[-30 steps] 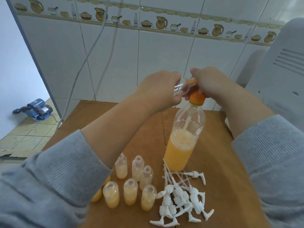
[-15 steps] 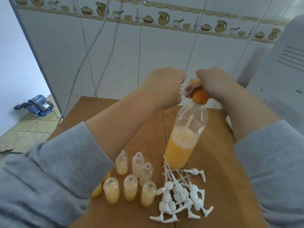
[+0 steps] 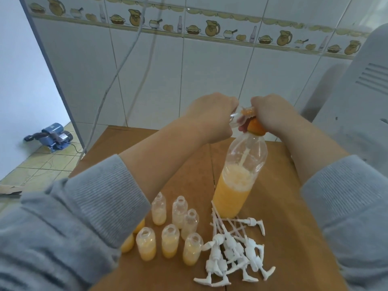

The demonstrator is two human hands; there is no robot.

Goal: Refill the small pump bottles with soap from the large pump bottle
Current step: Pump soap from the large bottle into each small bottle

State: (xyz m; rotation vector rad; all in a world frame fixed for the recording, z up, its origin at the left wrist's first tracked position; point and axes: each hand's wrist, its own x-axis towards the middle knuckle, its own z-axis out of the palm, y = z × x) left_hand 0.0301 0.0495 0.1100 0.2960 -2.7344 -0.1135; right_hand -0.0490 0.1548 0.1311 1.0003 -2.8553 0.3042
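Soap pumps from the big bottle [image 3: 237, 181] at frame centre as the right hand [image 3: 270, 114] presses its orange pump [image 3: 255, 124], the left hand [image 3: 212, 114] pinching a small bottle [image 3: 236, 116] at the spout to catch it.

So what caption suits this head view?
Left hand holds small bottle at big soap bottle's pump; right hand presses.

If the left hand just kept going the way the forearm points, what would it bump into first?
Probably the right hand at the large bottle's orange pump. The left hand, holding a small clear bottle at the spout, is already almost touching it; depth is unclear.
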